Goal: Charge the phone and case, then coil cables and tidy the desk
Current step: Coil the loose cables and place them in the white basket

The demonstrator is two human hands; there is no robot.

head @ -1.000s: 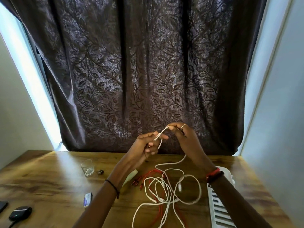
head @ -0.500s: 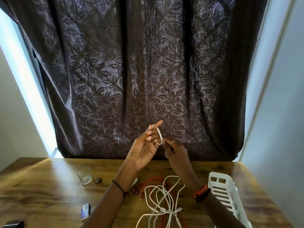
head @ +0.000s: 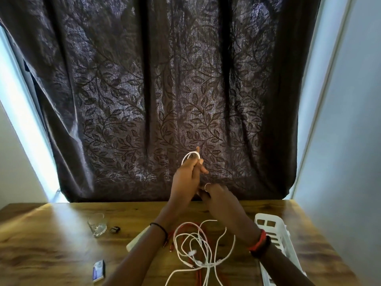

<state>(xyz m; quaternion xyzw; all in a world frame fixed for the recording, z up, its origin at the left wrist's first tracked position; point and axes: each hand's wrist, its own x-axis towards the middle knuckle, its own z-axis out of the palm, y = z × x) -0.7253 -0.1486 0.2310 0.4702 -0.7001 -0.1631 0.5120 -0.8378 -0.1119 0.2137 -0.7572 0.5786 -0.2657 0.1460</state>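
Light, limp and springy-looking, the white cable [head: 185, 158] sat pinched as a small loop in the raised left hand [head: 188, 178], slack tangled on the tabletop [head: 51, 246], best gripped beside that loop; whether the curled right hand [head: 219, 200] held it was unclear.

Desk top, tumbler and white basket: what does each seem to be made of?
The desk top looks like wood or wood-look laminate, semi-gloss: grain streaks, window glare. The tumbler is probably clear glass: the desk shows through. The white basket is likely moulded plastic: slotted walls, smooth sheen.
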